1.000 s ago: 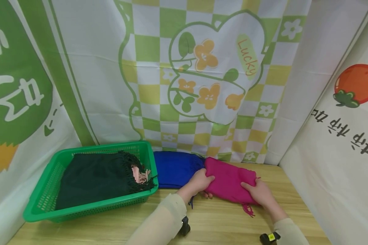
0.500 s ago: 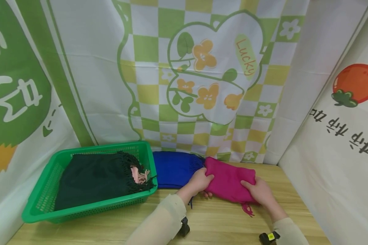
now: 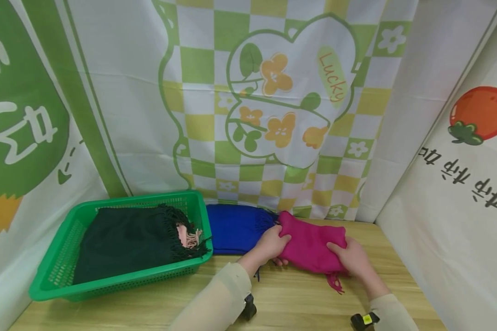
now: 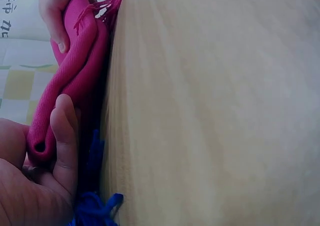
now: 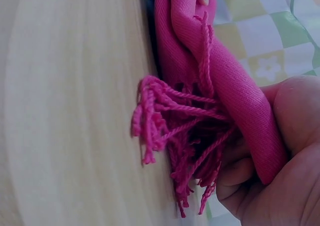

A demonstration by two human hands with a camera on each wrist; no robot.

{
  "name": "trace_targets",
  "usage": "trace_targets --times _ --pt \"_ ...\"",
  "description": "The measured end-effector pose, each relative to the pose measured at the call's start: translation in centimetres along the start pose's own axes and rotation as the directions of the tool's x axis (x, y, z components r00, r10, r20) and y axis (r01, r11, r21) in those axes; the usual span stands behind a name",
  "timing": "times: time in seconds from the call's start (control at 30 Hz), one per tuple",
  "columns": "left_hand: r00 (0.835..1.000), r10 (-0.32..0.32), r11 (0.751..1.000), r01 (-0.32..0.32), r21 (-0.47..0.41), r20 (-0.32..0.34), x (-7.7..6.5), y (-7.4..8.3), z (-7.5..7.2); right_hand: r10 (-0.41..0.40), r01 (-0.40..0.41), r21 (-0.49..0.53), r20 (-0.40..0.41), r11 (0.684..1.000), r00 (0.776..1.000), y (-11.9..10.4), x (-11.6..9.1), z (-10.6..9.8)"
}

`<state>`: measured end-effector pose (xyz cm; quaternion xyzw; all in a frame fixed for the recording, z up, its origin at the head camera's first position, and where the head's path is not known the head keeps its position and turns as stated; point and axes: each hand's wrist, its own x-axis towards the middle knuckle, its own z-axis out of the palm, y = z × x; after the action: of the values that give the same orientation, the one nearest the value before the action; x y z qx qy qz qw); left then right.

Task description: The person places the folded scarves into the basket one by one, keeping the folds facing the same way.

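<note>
A folded magenta scarf (image 3: pixel 310 243) with twisted fringe is held at both ends, low over the table. My left hand (image 3: pixel 271 243) grips its left end, thumb on top and fingers underneath; in the left wrist view the folded edge (image 4: pixel 40 145) sits between thumb and fingers. At the other end my right hand (image 3: pixel 353 258) pinches the scarf, with the fringe (image 5: pixel 187 131) hanging beside curled fingers in the right wrist view. Left of it lies a folded blue scarf (image 3: pixel 234 228), its fringe close to my left hand. Whether the magenta scarf touches the table is hard to tell.
A green plastic basket (image 3: pixel 120 282) stands at the left, holding a folded dark green scarf (image 3: pixel 124 239) and a pale pink fringed piece (image 3: pixel 183 235). Printed cloth walls (image 3: pixel 207 128) enclose the wooden table (image 3: pixel 298 303) at the back and sides.
Both hands and the magenta scarf have shifted very slightly, a touch to the right over the last half second. Basket and blue scarf stay where they were.
</note>
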<state>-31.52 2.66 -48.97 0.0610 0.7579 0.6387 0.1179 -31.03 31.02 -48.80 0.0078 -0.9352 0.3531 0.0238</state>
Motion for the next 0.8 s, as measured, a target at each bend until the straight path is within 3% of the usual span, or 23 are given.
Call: trace_targets --times 0.8 --pt "0.998 0.058 0.998 -0.059 0.034 0.029 -0.4 0.5 -0.2 -0.066 0.065 -0.037 -0.021 0.997 0.998 -1.2 -0.3 -1.3"
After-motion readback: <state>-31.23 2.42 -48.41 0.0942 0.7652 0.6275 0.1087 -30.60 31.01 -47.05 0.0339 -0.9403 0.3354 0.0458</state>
